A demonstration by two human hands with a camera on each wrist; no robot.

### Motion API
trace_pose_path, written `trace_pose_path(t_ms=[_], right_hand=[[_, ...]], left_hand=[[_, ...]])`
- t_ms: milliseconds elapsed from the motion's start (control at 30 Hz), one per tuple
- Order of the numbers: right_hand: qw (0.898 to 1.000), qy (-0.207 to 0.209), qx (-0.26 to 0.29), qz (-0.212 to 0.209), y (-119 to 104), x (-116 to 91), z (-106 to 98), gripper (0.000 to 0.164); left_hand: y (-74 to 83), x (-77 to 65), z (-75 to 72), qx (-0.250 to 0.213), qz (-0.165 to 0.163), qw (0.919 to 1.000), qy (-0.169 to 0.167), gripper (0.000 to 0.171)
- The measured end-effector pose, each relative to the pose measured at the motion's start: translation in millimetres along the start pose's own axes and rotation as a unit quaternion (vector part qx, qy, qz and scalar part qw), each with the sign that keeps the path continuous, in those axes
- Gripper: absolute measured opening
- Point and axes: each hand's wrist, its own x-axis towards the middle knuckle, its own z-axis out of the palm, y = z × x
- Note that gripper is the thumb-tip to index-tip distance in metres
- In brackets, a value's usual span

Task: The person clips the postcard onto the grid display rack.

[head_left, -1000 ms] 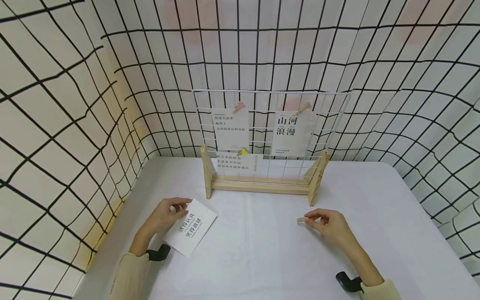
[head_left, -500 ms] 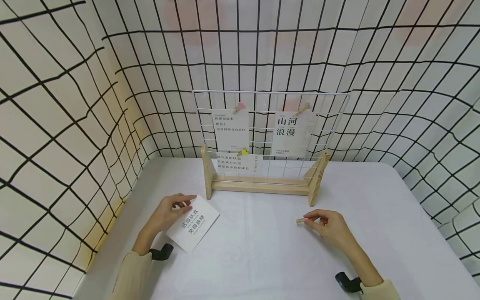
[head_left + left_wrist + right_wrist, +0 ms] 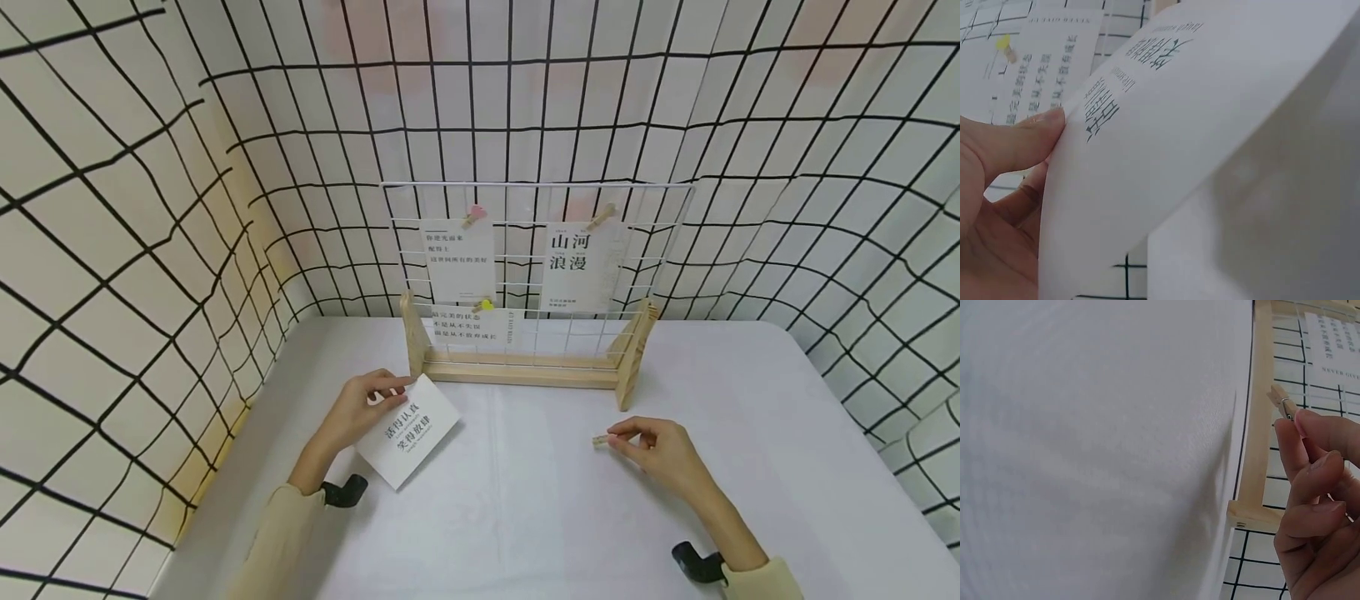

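My left hand point(image 3: 366, 408) pinches a white card point(image 3: 411, 433) with black Chinese lettering by its upper left edge, just in front of the rack's left foot. Close up in the left wrist view, the thumb lies on the printed face of the card point(image 3: 1147, 119). Right of centre over the table, my right hand point(image 3: 660, 454) holds a small wooden clothespin point(image 3: 601, 442) between thumb and index finger. The right wrist view shows the clothespin point(image 3: 1282, 402) with its metal spring and a bit of pink at the fingertips.
A white wire grid rack point(image 3: 525, 371) on a wooden base stands at the back. Clipped to it are a left card point(image 3: 459, 267), a right card point(image 3: 581, 275) and a lower card point(image 3: 472, 327). Black-gridded white cloth point(image 3: 510, 92) surrounds the white table point(image 3: 540, 500).
My left hand has moved forward and to the right with the card, closer to the rack. The right hand stays nearly still with the clothespin.
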Motion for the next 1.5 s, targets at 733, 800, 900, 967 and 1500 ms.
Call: trace_pose_path(t_ms=[733,800,900,967,1500], right_hand=[[1.000,-0.005,-0.011,-0.014,1.7,1.6,-3.0,0.016],[1.000,-0.004,-0.011,-0.014,0.7,1.8,-3.3,0.016],[1.000,-0.003,-0.009,-0.017,-2.0,2.4,-3.9,0.015],[1.000,-0.001,-0.007,-0.019,-4.0,3.1,-4.3,0.015],[1.000,-0.003,0.003,-0.024,-7.2,4.6,-0.4,0.015]], left_hand=[[59.3,47.5,31.3,-0.022,0.070,0.9959,-0.053,0.026],[61.7,49.6,33.4,-0.029,0.075,0.9948,-0.062,0.029],[64.7,51.6,36.1,-0.047,0.083,0.9931,-0.068,0.032],[66.4,52.5,37.9,-0.060,0.088,0.9917,-0.072,0.033],[72.9,51.8,50.1,-0.062,0.120,0.9870,-0.087,0.034]])
